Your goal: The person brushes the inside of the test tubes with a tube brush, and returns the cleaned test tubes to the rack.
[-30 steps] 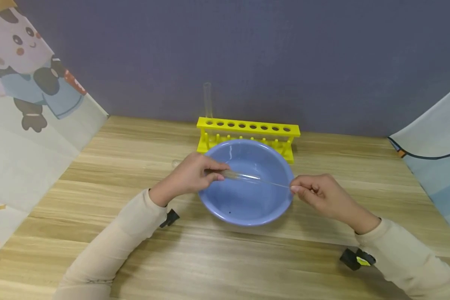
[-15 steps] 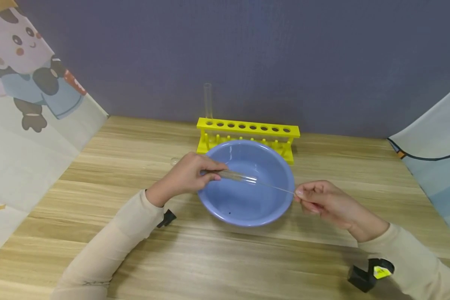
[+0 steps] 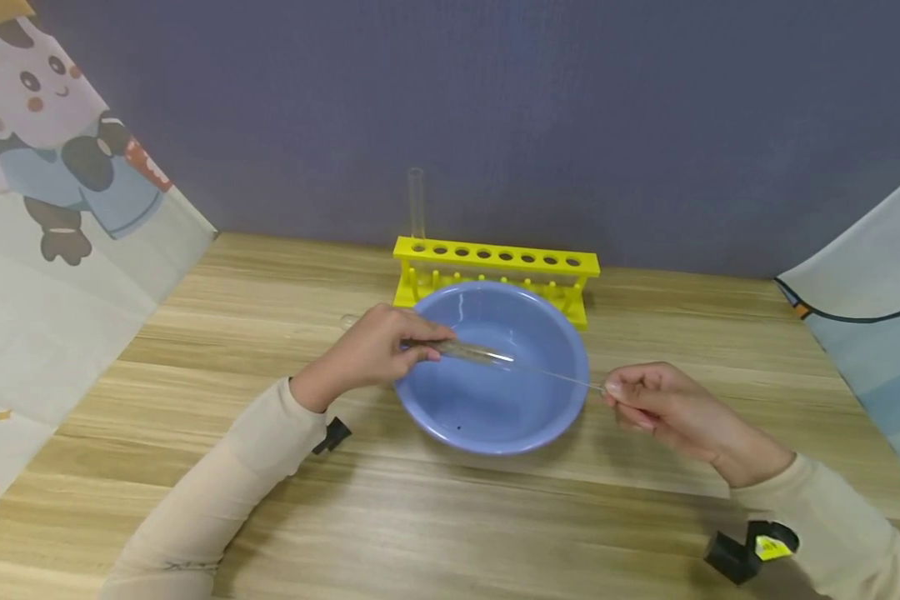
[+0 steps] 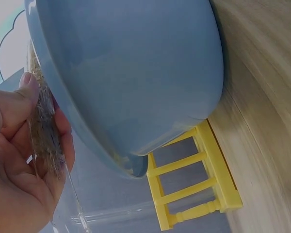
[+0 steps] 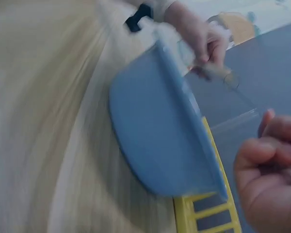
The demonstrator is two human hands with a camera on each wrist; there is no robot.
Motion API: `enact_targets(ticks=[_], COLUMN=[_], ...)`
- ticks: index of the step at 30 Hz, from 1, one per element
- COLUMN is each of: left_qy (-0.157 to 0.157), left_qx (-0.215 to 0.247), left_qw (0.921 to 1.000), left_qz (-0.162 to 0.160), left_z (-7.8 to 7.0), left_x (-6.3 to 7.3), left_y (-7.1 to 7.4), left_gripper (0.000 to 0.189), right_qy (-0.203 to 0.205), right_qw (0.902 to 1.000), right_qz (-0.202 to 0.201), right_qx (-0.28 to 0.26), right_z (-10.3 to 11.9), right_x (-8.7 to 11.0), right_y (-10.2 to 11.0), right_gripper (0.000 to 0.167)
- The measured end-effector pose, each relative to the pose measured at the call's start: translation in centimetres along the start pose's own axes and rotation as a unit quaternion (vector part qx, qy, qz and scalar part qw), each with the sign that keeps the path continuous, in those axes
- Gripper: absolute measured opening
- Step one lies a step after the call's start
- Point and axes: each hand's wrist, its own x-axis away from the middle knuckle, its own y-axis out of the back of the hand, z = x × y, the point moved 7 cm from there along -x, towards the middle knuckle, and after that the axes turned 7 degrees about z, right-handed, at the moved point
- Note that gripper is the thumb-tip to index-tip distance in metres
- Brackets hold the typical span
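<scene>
My left hand (image 3: pixel 378 346) grips a clear glass test tube (image 3: pixel 501 359) that lies nearly level over the blue basin (image 3: pixel 487 417). Its closed end sticks out behind the hand, and its mouth points right. Inside the tube are the brownish bristles of a test tube brush (image 4: pixel 44 128), plain in the left wrist view. The brush's thin wire handle (image 3: pixel 558 377) runs out of the mouth across the basin's right rim. My right hand (image 3: pixel 671 412) pinches the end of that wire between thumb and forefinger, just right of the basin.
Behind the basin stands a yellow test tube rack (image 3: pixel 495 252), with one upright glass tube (image 3: pixel 416 204) in its leftmost hole. A grey-blue wall (image 3: pixel 495 108) rises at the table's back edge. Black wrist mounts (image 3: pixel 735 557) hang under both sleeves.
My right hand has moved a little to the right and down, drawing the brush wire further out of the tube. The left hand and tube have shifted only slightly left.
</scene>
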Motion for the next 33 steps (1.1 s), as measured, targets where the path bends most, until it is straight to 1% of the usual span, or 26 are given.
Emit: enact_targets(ticks=[3, 5, 7, 9, 11, 14, 16, 19, 21, 25, 27, 28, 31, 33], left_qy=[0.005, 0.012, 0.017, 0.020, 0.024, 0.034, 0.044, 0.053, 0.055, 0.061, 0.065, 0.066, 0.071, 0.074], left_qx=[0.004, 0.009, 0.013, 0.018, 0.025, 0.040, 0.048, 0.057, 0.061, 0.073, 0.079, 0.081, 0.083, 0.084], left_qw=[1.0000, 0.9998, 0.9997, 0.9994, 0.9991, 0.9981, 0.9973, 0.9962, 0.9958, 0.9943, 0.9933, 0.9930, 0.9922, 0.9919], left_qz=[0.005, 0.010, 0.015, 0.020, 0.025, 0.032, 0.035, 0.038, 0.040, 0.049, 0.054, 0.056, 0.059, 0.061], left_z=[0.0, 0.1, 0.3, 0.4, 0.5, 0.8, 1.0, 1.1, 1.2, 1.5, 1.6, 1.7, 1.8, 1.9], left_x=[0.0, 0.1, 0.1, 0.2, 0.3, 0.4, 0.4, 0.5, 0.6, 0.8, 0.9, 0.9, 1.1, 1.1], left_y=[0.0, 0.0, 0.0, 0.1, 0.1, 0.2, 0.2, 0.2, 0.3, 0.2, 0.2, 0.2, 0.2, 0.2], left_gripper=[0.028, 0.028, 0.028, 0.027, 0.027, 0.027, 0.027, 0.027, 0.027, 0.027, 0.027, 0.027, 0.027, 0.027], right_qy=[0.000, -0.007, -0.014, -0.017, -0.009, 0.012, 0.025, 0.033, 0.038, 0.060, 0.080, 0.090, 0.115, 0.132], right_qw=[0.9971, 0.9910, 0.9803, 0.9671, 0.9544, 0.9418, 0.9360, 0.9227, 0.9113, 0.8804, 0.8636, 0.8569, 0.8397, 0.8299], right_qz=[-0.024, -0.045, -0.064, -0.081, -0.090, -0.094, -0.095, -0.103, -0.109, -0.110, -0.106, -0.104, -0.107, -0.110], right_qx=[0.072, 0.126, 0.186, 0.241, 0.284, 0.323, 0.338, 0.370, 0.395, 0.457, 0.486, 0.497, 0.520, 0.531], right_z=[0.3, 0.6, 0.9, 1.2, 1.5, 1.8, 1.9, 2.1, 2.2, 2.4, 2.6, 2.6, 2.8, 2.8], right_x=[0.2, 0.3, 0.5, 0.6, 0.6, 0.6, 0.7, 0.8, 0.9, 1.1, 1.2, 1.3, 1.5, 1.7], right_y=[0.3, 0.4, 0.5, 0.5, 0.5, 0.4, 0.3, 0.4, 0.5, 0.4, 0.2, 0.0, -0.1, -0.1], right_gripper=[0.035, 0.033, 0.030, 0.027, 0.026, 0.027, 0.029, 0.031, 0.033, 0.035, 0.035, 0.034, 0.030, 0.020])
